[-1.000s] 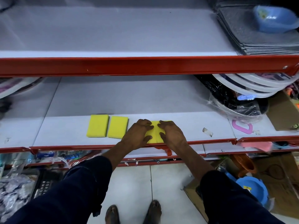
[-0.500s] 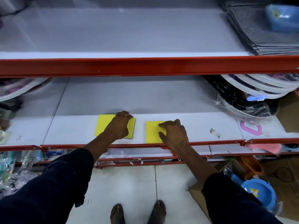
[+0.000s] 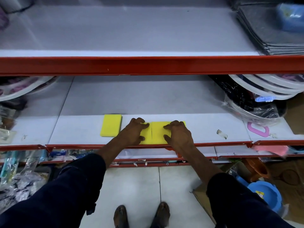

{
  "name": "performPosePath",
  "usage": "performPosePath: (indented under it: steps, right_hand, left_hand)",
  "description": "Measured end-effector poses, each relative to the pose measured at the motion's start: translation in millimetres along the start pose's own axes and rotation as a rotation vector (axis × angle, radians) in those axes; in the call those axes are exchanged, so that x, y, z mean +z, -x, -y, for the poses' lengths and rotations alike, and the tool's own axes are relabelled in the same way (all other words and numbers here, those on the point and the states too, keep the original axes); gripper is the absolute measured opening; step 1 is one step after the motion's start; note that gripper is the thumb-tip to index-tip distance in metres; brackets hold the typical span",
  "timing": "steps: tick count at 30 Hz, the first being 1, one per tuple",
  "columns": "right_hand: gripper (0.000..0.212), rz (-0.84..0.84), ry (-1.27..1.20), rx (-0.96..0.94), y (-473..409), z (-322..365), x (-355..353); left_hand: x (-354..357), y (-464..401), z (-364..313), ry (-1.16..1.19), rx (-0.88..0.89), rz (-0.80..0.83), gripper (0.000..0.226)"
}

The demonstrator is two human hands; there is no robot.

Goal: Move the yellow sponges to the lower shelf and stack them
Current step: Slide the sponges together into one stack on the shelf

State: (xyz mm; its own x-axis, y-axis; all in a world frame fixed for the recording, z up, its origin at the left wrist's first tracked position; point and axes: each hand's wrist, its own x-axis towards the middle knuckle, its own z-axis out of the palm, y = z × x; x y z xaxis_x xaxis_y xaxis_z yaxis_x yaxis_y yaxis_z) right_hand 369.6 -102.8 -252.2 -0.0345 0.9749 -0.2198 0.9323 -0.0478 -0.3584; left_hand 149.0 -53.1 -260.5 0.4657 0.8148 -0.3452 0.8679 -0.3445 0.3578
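Three yellow sponges lie near the front edge of the white lower shelf. One sponge sits alone on the left, untouched. The other two lie flat side by side with a thin gap between them. My left hand grips the left one of the pair, fingers on top and thumb at its near edge. The right one of the pair is held the same way by my right hand, which hides most of it. The upper shelf carries no sponges.
Red rails front both shelves. Grey mats and a blue tub sit on the upper shelf at right. Wrapped plates and a pink item crowd the lower shelf's right; packaged goods hang below left.
My left hand went left to the middle sponge and slid it right until it lies against the sponge under my right hand. The leftmost sponge stayed put.
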Motion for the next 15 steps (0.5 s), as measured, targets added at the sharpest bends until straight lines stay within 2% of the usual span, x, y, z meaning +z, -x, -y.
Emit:
performPosePath:
  steps: [8, 11, 15]
  right_hand:
    - [0.046, -0.002, 0.019, 0.003, 0, 2, 0]
    - [0.045, -0.003, 0.025, 0.009, 0, 4, 0]
    - [0.046, -0.009, 0.033, 0.03, 0, 7, 2]
  left_hand:
    - [-1, 1, -4, -0.026, 0.013, -0.021, 0.069]
    - [-6, 8, 6, -0.021, 0.01, -0.089, 0.062]
    - [-21, 23, 37, -0.019, -0.152, -0.205, 0.06]
